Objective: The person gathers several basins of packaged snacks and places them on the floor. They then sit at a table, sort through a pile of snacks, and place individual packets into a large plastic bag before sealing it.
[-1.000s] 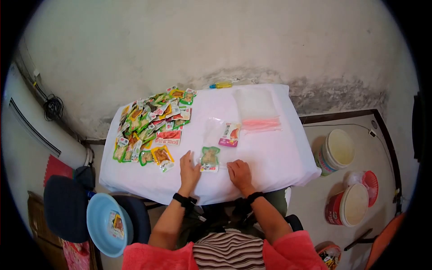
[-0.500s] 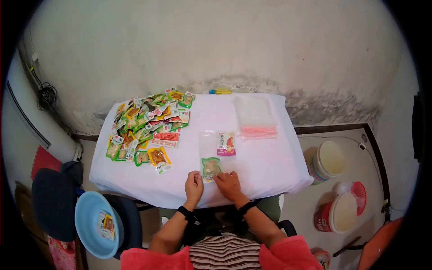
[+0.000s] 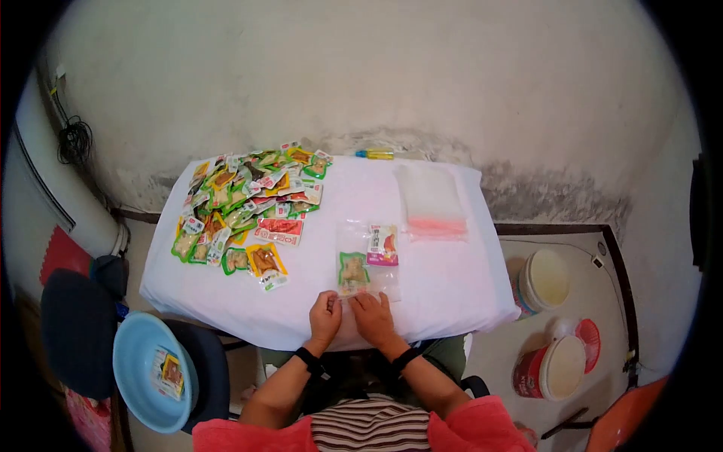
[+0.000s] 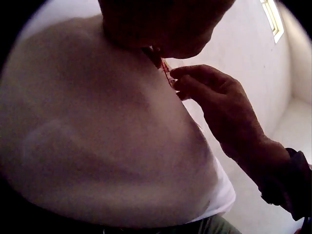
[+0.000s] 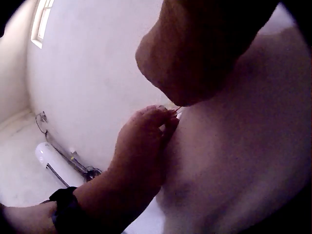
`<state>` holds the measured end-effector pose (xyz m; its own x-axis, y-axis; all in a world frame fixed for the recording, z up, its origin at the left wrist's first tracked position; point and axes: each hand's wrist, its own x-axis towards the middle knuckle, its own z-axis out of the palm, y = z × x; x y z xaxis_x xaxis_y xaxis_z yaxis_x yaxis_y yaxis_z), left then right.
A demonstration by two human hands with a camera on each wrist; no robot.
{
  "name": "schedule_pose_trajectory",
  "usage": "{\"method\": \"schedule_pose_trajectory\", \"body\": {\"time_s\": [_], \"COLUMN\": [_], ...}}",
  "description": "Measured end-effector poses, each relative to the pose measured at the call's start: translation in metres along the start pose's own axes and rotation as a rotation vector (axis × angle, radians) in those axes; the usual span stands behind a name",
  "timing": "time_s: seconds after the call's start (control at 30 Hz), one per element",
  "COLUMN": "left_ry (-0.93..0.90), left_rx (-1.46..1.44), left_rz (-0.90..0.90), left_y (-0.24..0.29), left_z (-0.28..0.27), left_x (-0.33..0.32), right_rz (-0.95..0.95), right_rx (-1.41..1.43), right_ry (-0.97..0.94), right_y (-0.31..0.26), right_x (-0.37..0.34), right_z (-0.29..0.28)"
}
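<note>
A clear plastic bag (image 3: pixel 352 235) lies flat on the white-covered table, in front of the person. Inside it are a green-edged snack packet (image 3: pixel 352 271) and a white-and-purple packet (image 3: pixel 383 246). My left hand (image 3: pixel 325 316) pinches the near left corner of the bag. Right beside it, my right hand (image 3: pixel 372 318) holds the same near edge between thumb and fingers. In the left wrist view, a thin red strip (image 4: pixel 166 71) of the bag's edge shows at the right hand's fingertips (image 4: pixel 176 74). The right wrist view shows the left hand (image 5: pixel 141 141) at that strip too.
A big heap of snack packets (image 3: pixel 241 200) covers the table's left side. Stacked clear bags with pink edges (image 3: pixel 433 200) lie at the back right. A blue basin (image 3: pixel 124 384) holding packets stands at the left, and buckets (image 3: pixel 548 279) stand on the floor to the right.
Both hands have come together at the bag's near edge; the right moved left from its right side. The left hand has gone from beside the bag to pinching its corner.
</note>
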<state>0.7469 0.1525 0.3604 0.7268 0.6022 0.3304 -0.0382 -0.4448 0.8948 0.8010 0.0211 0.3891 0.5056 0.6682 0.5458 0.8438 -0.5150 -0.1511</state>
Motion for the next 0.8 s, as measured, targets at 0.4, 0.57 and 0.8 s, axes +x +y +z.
{"method": "schedule_pose_trajectory", "body": {"time_s": [0.4, 0.57, 0.8], "left_ry": [0.013, 0.004, 0.04], "left_rx": [0.006, 0.052, -0.033], "left_rz": [0.049, 0.063, 0.044], "left_y": [0.005, 0.01, 0.003], "left_z": [-0.001, -0.004, 0.0], "left_x": [0.0, 0.003, 0.001], "right_rz": [0.058, 0.102, 0.154], "right_rx": [0.145, 0.06, 0.031], "right_ry": [-0.171, -0.283, -0.411], "right_y": [0.0, 0.0, 0.008], "right_x": [0.021, 0.042, 0.048], "right_z": [0.027, 0.016, 0.021]}}
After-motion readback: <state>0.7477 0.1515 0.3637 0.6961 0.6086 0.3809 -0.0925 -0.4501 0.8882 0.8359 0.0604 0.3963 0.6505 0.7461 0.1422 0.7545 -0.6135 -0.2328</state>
